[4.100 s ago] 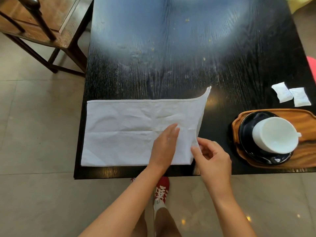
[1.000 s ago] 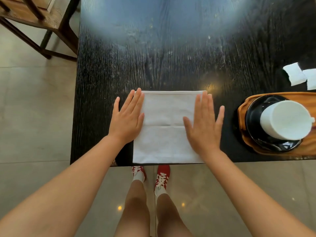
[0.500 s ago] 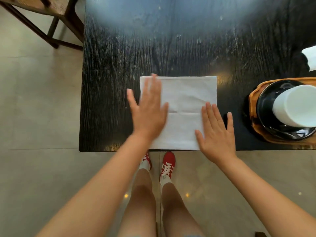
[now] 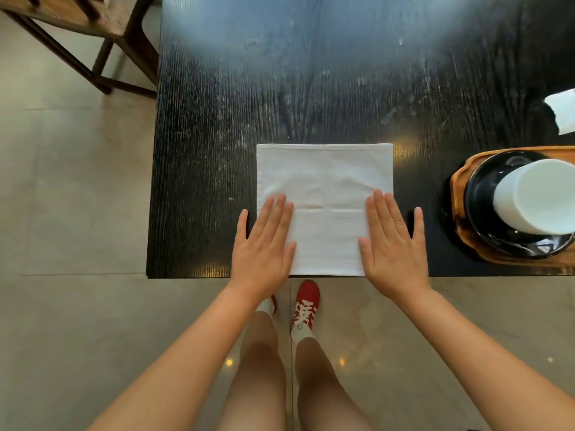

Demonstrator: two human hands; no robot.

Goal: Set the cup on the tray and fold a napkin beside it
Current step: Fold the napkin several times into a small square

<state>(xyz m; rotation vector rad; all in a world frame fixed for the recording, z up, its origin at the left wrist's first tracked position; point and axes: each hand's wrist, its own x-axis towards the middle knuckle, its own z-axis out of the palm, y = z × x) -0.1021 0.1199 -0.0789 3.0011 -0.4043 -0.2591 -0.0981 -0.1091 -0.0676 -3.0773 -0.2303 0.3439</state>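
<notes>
A white napkin [image 4: 325,188], folded into a rough square, lies flat on the black table [image 4: 217,119] at its near edge. My left hand [image 4: 264,244] rests flat on the napkin's near left corner, fingers spread, holding nothing. My right hand [image 4: 393,247] lies flat on the near right corner in the same way. At the right edge of view a white cup [image 4: 535,197] stands on a black saucer [image 4: 485,213] on a wooden tray [image 4: 457,194], apart from the napkin.
A white packet [image 4: 564,112] lies on the table beyond the tray, cut off by the frame. A wooden chair [image 4: 102,29] stands on the tiled floor at the far left. My legs and red shoes [image 4: 306,303] are below the table's near edge.
The napkin went from a long half-fold to a square. Both hands have slid back toward the near edge, and the left hand has come down flat on the near left corner.
</notes>
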